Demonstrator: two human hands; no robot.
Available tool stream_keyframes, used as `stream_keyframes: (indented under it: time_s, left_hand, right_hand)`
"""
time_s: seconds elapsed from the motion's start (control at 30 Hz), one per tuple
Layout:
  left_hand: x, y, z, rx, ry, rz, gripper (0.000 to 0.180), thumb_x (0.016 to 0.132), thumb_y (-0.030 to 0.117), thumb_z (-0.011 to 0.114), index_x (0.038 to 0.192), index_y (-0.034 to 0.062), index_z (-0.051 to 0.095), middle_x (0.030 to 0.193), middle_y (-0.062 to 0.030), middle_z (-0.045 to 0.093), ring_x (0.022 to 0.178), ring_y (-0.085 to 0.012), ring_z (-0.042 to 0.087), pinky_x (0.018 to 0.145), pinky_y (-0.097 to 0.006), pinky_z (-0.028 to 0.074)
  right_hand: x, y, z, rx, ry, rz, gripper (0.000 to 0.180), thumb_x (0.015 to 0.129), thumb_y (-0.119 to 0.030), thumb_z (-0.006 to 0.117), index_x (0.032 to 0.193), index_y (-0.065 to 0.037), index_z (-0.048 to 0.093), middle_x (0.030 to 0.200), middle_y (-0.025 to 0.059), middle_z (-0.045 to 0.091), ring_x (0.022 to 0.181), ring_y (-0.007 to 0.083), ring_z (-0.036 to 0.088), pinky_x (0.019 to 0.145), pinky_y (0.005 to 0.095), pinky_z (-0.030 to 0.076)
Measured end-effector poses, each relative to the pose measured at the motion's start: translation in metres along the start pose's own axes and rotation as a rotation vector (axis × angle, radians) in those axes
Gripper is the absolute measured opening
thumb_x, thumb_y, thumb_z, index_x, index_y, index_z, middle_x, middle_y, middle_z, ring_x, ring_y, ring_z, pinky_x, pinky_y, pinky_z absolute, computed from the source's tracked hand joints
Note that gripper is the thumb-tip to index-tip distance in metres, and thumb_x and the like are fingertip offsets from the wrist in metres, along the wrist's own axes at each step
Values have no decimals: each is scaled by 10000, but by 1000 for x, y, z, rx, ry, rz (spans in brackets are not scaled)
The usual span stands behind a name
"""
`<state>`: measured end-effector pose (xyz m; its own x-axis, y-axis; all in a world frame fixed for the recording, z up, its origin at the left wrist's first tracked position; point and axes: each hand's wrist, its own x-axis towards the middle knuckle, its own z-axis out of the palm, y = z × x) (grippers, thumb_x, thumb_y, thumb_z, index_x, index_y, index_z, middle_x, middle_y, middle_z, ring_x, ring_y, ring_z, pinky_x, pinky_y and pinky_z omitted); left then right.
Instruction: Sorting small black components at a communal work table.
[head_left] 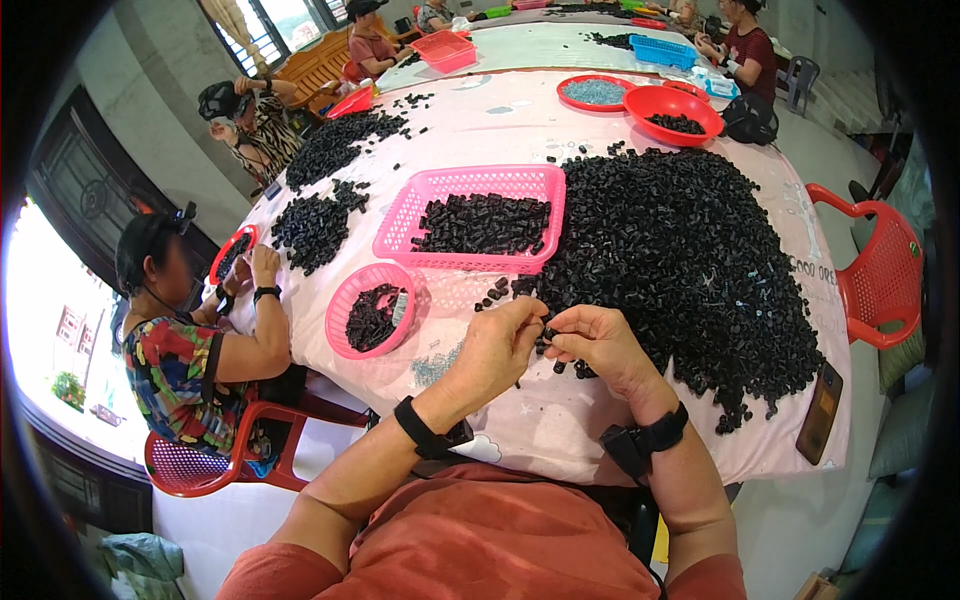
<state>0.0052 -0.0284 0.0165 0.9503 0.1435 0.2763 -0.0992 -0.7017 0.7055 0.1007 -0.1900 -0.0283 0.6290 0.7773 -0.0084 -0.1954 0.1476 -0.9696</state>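
left hand [488, 348] and right hand [602, 345] are held close together, fingertips closed on a small black hard-plastic piece [547, 335] on the near side of the pink rectangular perforated plastic basket [468, 262]. it is judged light, stiff and slightly slippery, best gripped by its sides.

Beyond the pink rectangular basket [465, 262] I have open desk [450, 130] to pass over; right of it the black heap [680, 260] blocks me, near-left a round basket [335, 318].
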Motion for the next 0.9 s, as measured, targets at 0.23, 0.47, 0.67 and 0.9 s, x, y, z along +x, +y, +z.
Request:
stream_keyframes:
  time_s: [0.23,0.47,0.67,0.9]
  left_hand:
    - [1,3,-3,58,-48,46,191,891,15,624,1081,-8,616,825,-155,688,706,-238,678,635,-334,515]
    - [3,4,-2,75,-66,113,190,894,8,600,1082,-13,604,789,-182,668,697,-326,683,617,-373,519]
    - [1,2,-1,99,-74,108,186,902,25,592,1085,-7,601,789,-195,665,711,-349,685,615,-393,520]
    - [2,0,2,170,-112,87,181,917,39,574,1091,-6,596,780,-197,668,709,-347,692,617,-403,528]
  right_hand:
    - [2,3,1,0,2,-46,175,872,16,659,1046,16,660,929,77,703,829,137,694,724,239,551]
    - [3,7,0,-31,-13,-47,196,857,22,665,1053,21,663,934,78,710,836,131,692,727,239,546]
    - [3,7,2,-51,-16,-55,200,854,10,668,1051,42,672,940,91,720,837,129,690,735,242,547]
    - [2,9,1,-136,-19,-49,201,852,-6,672,1046,47,675,932,95,721,838,129,686,736,244,541]
